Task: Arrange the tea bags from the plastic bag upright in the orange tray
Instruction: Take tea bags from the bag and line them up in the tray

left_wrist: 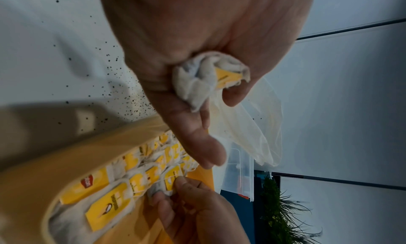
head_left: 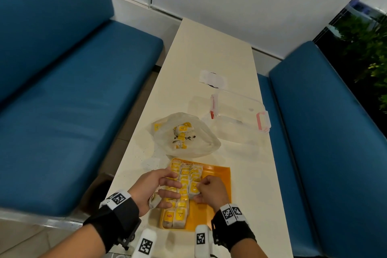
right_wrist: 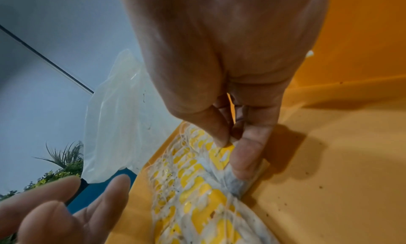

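The orange tray (head_left: 217,178) lies at the table's near end, with rows of yellow-tagged tea bags (head_left: 184,192) standing along its left side. My left hand (head_left: 167,190) lays two straight fingers across the rows, while its lower fingers curl round a crumpled spare tea bag (left_wrist: 206,77) in the palm. My right hand (head_left: 198,191) pinches a tea bag (right_wrist: 222,154) between thumb and forefinger at the near end of the third row. Just beyond the tray, the plastic bag (head_left: 201,138) lies open with several loose tea bags (head_left: 182,134) inside.
A clear lidded container (head_left: 238,115) with red latches sits to the right of the bag, and a white paper (head_left: 212,79) lies beyond it. Tea dust (head_left: 150,161) speckles the table. Blue benches (head_left: 73,90) flank the narrow table (head_left: 209,48).
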